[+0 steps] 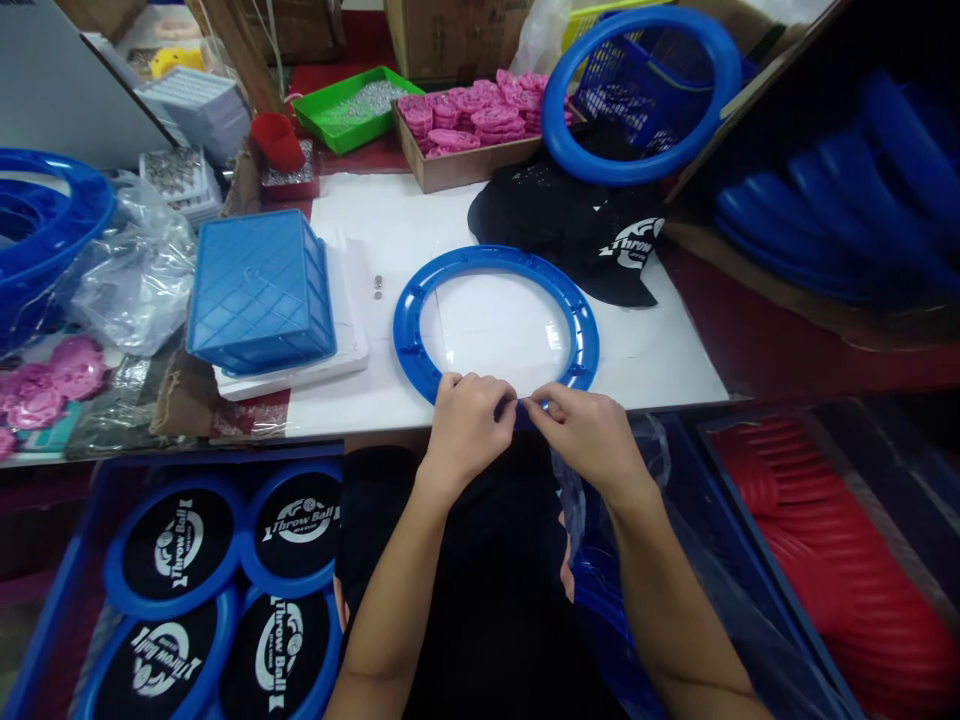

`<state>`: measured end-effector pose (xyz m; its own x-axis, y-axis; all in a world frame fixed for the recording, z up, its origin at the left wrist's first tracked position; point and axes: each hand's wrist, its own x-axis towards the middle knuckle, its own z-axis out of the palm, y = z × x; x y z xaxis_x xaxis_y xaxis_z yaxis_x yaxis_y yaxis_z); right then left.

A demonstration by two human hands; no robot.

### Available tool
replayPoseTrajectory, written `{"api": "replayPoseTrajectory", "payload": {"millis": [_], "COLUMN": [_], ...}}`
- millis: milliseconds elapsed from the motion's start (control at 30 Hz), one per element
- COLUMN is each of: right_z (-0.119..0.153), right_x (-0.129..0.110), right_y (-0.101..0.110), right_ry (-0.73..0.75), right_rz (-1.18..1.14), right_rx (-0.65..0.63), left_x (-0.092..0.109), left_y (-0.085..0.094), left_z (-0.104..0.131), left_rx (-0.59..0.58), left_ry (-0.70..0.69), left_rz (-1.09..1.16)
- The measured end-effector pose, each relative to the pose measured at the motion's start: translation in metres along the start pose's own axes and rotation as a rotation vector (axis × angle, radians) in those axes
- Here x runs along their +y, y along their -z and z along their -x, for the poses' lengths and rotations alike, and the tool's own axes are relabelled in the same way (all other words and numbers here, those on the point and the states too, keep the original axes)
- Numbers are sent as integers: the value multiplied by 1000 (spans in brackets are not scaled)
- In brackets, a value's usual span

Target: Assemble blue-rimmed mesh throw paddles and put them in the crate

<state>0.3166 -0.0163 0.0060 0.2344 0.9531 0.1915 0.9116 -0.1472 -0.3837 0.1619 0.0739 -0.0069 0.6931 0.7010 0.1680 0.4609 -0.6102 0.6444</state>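
A blue plastic ring (pixel 409 335) lies on the white sheet (pixel 652 365) with its ribbed side up. At its near edge, my left hand (pixel 472 425) is closed, thumb and forefinger pinched together. My right hand (pixel 589 435) is pinched too, its fingertips almost meeting those of the left. Whatever lies between the fingertips is too small to make out. Two small metal discs (pixel 378 288) rest left of the ring. Black fabric pieces with white print (pixel 570 230) lie behind it on the right, partly under another blue ring (pixel 555 130).
An upturned blue basket (pixel 255 290) stands at left. Behind are a green tray (pixel 330 135) and a box of pink pieces (pixel 435 175). Below the table edge, a crate (pixel 64 590) holds printed blue discs (pixel 180 545); red rings (pixel 832 540) fill another at right.
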Motion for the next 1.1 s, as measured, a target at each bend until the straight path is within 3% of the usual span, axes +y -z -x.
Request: {"api": "replayPoseTrajectory", "payload": {"millis": [167, 267, 467, 633, 867, 1000, 1100], "right_z": [4, 6, 13, 20, 1, -19, -23], "right_x": [7, 7, 0, -16, -22, -10, 3], "right_y": [-6, -9, -21, -23, -3, 16, 31], "right_ry": [433, 511, 219, -25, -131, -250, -251], "right_rz": [329, 380, 309, 415, 383, 212, 67], "right_rx": [242, 315, 295, 118, -179, -335, -397], "left_x": [-2, -1, 2, 1, 2, 7, 9], "left_y": [2, 2, 3, -2, -5, -1, 2], "left_z": [1, 2, -1, 1, 1, -5, -7], "left_rx": [10, 18, 11, 52, 43, 5, -23], "left_ry": [1, 6, 41, 7, 21, 69, 101], "left_rz": [41, 62, 65, 15, -55, -23, -21]}}
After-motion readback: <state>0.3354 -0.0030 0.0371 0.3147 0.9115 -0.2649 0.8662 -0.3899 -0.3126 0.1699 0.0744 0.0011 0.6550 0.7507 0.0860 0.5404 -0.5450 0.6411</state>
